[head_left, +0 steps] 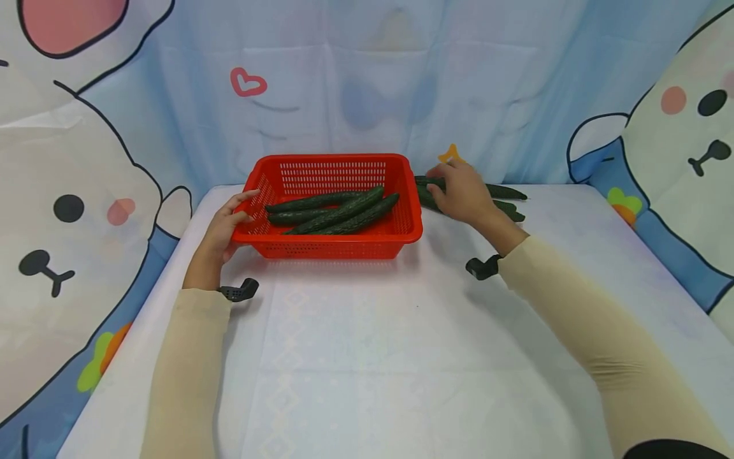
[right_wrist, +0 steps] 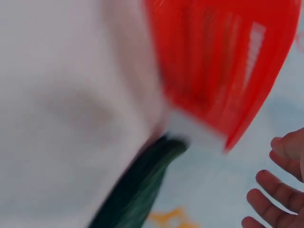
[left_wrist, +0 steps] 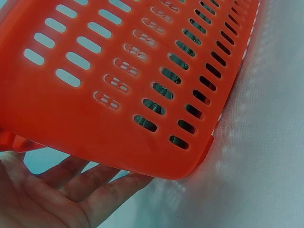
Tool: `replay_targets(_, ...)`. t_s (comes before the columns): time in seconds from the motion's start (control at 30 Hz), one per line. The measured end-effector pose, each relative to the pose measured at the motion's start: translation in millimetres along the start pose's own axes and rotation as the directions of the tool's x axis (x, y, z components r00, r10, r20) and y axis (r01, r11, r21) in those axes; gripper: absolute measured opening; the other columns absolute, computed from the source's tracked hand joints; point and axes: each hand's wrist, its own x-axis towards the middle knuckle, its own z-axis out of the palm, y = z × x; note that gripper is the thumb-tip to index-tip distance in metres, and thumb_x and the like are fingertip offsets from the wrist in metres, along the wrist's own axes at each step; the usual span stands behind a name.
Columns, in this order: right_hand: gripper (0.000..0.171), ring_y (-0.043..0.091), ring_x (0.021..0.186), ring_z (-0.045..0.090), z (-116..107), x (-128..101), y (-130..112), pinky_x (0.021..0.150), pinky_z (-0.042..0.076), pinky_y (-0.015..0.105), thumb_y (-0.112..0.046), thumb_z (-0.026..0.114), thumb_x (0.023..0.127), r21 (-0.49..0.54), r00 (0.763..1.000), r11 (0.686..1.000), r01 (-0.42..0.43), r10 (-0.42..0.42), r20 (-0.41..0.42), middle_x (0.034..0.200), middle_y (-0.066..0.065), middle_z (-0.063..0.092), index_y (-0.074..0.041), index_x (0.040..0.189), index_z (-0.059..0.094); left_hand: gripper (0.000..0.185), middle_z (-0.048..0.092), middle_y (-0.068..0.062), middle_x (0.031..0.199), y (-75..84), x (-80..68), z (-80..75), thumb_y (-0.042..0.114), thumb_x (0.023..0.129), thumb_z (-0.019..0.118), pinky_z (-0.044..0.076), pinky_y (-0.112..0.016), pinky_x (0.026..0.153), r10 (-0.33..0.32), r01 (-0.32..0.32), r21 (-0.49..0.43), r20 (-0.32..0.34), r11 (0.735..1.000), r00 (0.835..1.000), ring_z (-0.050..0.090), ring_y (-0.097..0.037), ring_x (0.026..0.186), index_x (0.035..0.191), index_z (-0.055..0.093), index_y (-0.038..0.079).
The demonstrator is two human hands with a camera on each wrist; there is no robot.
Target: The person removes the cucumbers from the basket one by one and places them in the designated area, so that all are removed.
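A red plastic basket with slotted walls stands at the table's back and holds several dark green cucumbers. My left hand grips its left rim, some fingers over the edge and others, in the left wrist view, passing behind the slotted wall. To the right of the basket, my right hand is over more cucumbers, partly hiding them. Its fingers look spread and loosely bent in the right wrist view, with a gap between them and a single cucumber.
A white cloth covers the table. Close behind the basket hangs a light blue curtain with cartoon figures. Small black wrist devices are strapped at both sleeves. A dark rounded object shows at the lower right corner.
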Motion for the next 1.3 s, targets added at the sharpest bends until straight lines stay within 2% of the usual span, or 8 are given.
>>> replay_targets(0.07, 0.030, 0.031, 0.097, 0.054, -0.4, 4.0, -21.9, 0.081, 0.048, 0.048, -0.019, 0.058, 0.087, 0.041, 0.997, 0.996, 0.074, -0.074, 0.008, 0.109, 0.016, 0.060, -0.003, 0.113, 0.061, 0.054, 0.027, -0.003, 0.148, -0.1, 0.3, -0.3, 0.005, 0.088, 0.039, 0.055, -0.029, 0.078, 0.003, -0.003, 0.003, -0.002, 1.000, 1.000, 0.039, -0.032, 0.126, 0.131, 0.047, 0.036)
replay_targets(0.2, 0.032, 0.027, 0.099, 0.051, 7.0, 9.9, -56.1, 0.085, 0.046, 0.045, -0.019, 0.062, 0.086, 0.077, 0.977, 0.986, 0.147, -0.157, 0.145, 0.112, 0.013, 0.057, -0.007, 0.115, 0.061, 0.053, 0.028, -0.003, 0.148, -0.9, 1.7, -0.5, 0.005, 0.088, 0.039, 0.056, -0.030, 0.076, 0.007, -0.006, 0.013, -0.013, 1.000, 1.000, 0.039, -0.032, 0.127, 0.130, 0.047, 0.037)
replay_targets(0.33, 0.039, 0.025, 0.107, 0.047, 20.8, 16.6, -78.6, 0.092, 0.043, 0.043, -0.022, 0.066, 0.083, 0.066, 0.942, 0.986, 0.156, -0.168, 0.292, 0.119, 0.011, 0.054, -0.012, 0.120, 0.059, 0.053, 0.029, -0.003, 0.147, -1.8, 2.8, 0.3, 0.005, 0.088, 0.039, 0.056, -0.030, 0.075, 0.008, -0.008, 0.012, -0.014, 1.000, 1.000, 0.039, -0.033, 0.127, 0.130, 0.048, 0.037)
replay_targets(0.47, 0.047, 0.027, 0.116, 0.042, 33.1, 23.0, -92.0, 0.099, 0.039, 0.045, -0.022, 0.068, 0.080, 0.047, 0.915, 0.988, 0.148, -0.155, 0.372, 0.126, 0.011, 0.051, -0.015, 0.125, 0.055, 0.053, 0.030, -0.004, 0.146, -1.7, 3.5, 1.9, 0.006, 0.088, 0.040, 0.055, -0.032, 0.078, 0.014, -0.014, 0.013, -0.005, 1.000, 1.000, 0.039, -0.033, 0.127, 0.130, 0.048, 0.037)
replay_targets(0.7, 0.056, 0.029, 0.120, 0.038, 49.6, 30.1, -97.0, 0.103, 0.035, 0.048, -0.024, 0.070, 0.078, 0.032, 0.901, 0.993, 0.116, -0.119, 0.417, 0.131, 0.012, 0.046, -0.017, 0.130, 0.050, 0.053, 0.029, -0.003, 0.146, -1.8, 4.1, 3.1, 0.004, 0.088, 0.039, 0.048, -0.041, 0.089, 0.005, -0.005, -0.007, 0.002, 1.000, 1.000, 0.040, -0.033, 0.126, 0.132, 0.047, 0.035)
replay_targets(1.07, 0.065, 0.031, 0.123, 0.033, 62.0, 36.0, -102.6, 0.103, 0.031, 0.048, -0.035, 0.070, 0.078, -0.128, 0.907, 0.980, 0.151, -0.086, 0.412, 0.138, 0.011, 0.040, -0.019, 0.135, 0.044, 0.053, 0.029, -0.002, 0.146, -0.8, 2.2, -0.3, 0.005, 0.088, 0.041, 0.050, -0.039, 0.087, -0.006, 0.007, 0.018, -0.030, 1.000, 1.000, 0.040, -0.031, 0.127, 0.129, 0.048, 0.038)
replay_targets(1.2, 0.070, 0.035, 0.136, 0.021, 63.2, 37.7, -103.4, 0.109, 0.024, 0.052, -0.040, 0.067, 0.079, -0.181, 0.892, 0.967, 0.179, -0.082, 0.445, 0.146, 0.011, 0.034, -0.018, 0.140, 0.038, 0.054, 0.029, -0.002, 0.147, -0.9, 1.8, -0.4, 0.005, 0.088, 0.041, 0.049, -0.040, 0.088, -0.002, 0.003, 0.012, -0.026, 1.000, 1.000, 0.039, -0.031, 0.128, 0.129, 0.048, 0.038)
replay_targets(1.3, 0.075, 0.036, 0.139, 0.015, 64.8, 38.4, -102.4, 0.112, 0.018, 0.054, -0.044, 0.064, 0.080, -0.225, 0.880, 0.953, 0.202, -0.076, 0.468, 0.147, 0.011, 0.032, -0.017, 0.143, 0.032, 0.054, 0.029, -0.002, 0.147, -1.0, 1.7, 0.4, 0.005, 0.088, 0.041, 0.048, -0.042, 0.089, 0.002, -0.002, 0.009, -0.021, 1.000, 1.000, 0.038, -0.031, 0.128, 0.130, 0.048, 0.037)
